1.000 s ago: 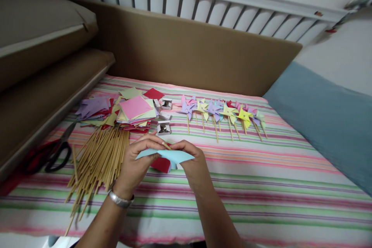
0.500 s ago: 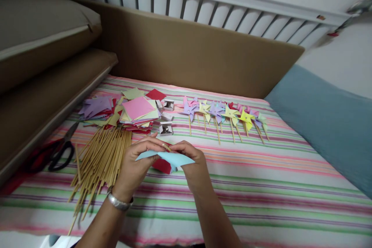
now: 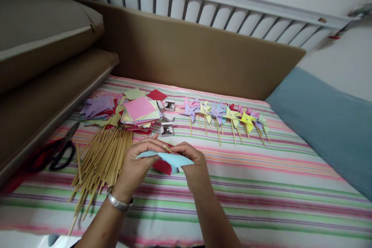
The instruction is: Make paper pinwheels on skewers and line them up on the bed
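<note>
Both hands are closed on a light blue paper pinwheel (image 3: 176, 159) above the middle of the striped cloth. My left hand (image 3: 142, 159) grips its left side, with fingers over the far edge and thumb beneath. From the right, my right hand (image 3: 193, 157) pinches the paper. The end of a wooden stick (image 3: 167, 148) shows between the fingertips, behind the paper; which hand bears it I cannot tell. Under the hands lies a piece of red paper (image 3: 162, 166), partly covered. The pinwheel's centre is hard to make out.
Left of my hands lie a pile of wooden sticks (image 3: 101, 159) and black-handled scissors (image 3: 62, 153). Beyond them are stacked paper squares (image 3: 139, 108) and small open boxes of pins (image 3: 166, 129). Finished pinwheels (image 3: 232, 115) lie in a row at the back right, before a brown board (image 3: 203, 54).
The camera view has shifted very slightly. Both hands keep their hold on the blue pinwheel, with almost no visible movement.
</note>
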Tool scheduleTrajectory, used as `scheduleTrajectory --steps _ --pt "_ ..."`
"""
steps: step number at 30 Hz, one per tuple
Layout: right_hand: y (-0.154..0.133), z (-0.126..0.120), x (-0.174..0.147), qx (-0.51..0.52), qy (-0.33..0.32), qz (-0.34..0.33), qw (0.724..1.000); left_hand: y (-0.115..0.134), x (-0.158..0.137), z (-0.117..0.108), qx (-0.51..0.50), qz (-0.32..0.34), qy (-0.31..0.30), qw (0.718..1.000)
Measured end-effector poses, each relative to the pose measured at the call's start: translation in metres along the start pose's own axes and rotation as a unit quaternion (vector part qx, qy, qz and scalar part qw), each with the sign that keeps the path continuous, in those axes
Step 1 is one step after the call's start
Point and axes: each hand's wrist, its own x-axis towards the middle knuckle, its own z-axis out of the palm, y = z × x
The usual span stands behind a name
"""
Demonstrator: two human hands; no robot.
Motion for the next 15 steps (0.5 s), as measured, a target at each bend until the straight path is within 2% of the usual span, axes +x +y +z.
scheduleTrajectory --steps 15 --pt "-0.0050 0.0038 -0.0005 -0.019 0.011 -0.029 0.999 0.0030 0.0003 -0.0023 0.007 -0.025 -0.006 1.000"
